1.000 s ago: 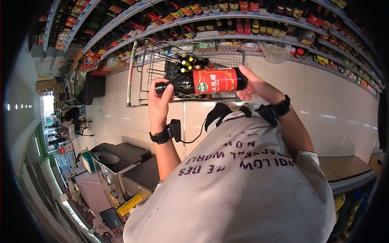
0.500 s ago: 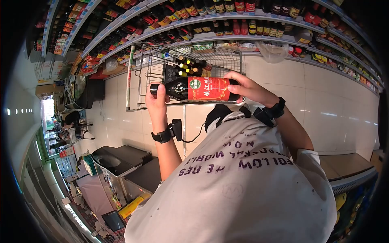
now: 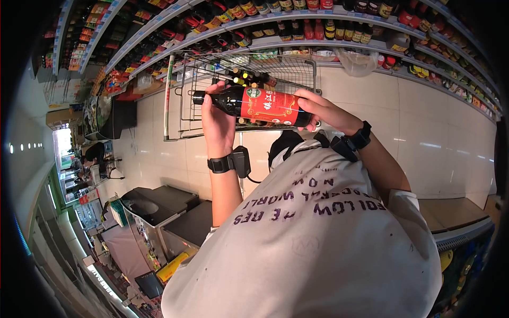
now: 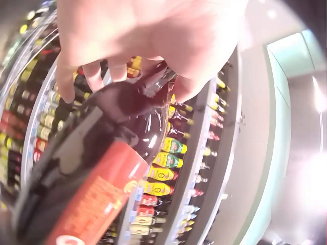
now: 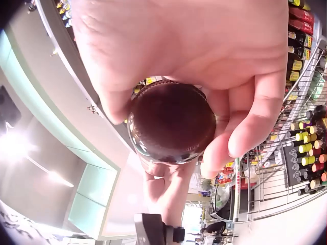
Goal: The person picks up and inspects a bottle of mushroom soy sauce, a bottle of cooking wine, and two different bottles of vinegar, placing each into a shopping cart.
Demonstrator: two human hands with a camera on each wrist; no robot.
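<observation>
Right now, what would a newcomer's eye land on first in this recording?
The dark bottle with a red label, held sideways in mid-air between both hands: the left hand grips its neck end, the right hand wraps round its base. Just behind it stands a wire shopping cart already holding several bottles, and beyond that long shelves packed with sauce bottles curve across the top of the head view.

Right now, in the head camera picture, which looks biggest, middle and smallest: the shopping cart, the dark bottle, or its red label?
1. shopping cart, widest, though it sits farther from the camera.
2. dark bottle, held sideways by both hands.
3. red label, covering only part of the bottle.
</observation>
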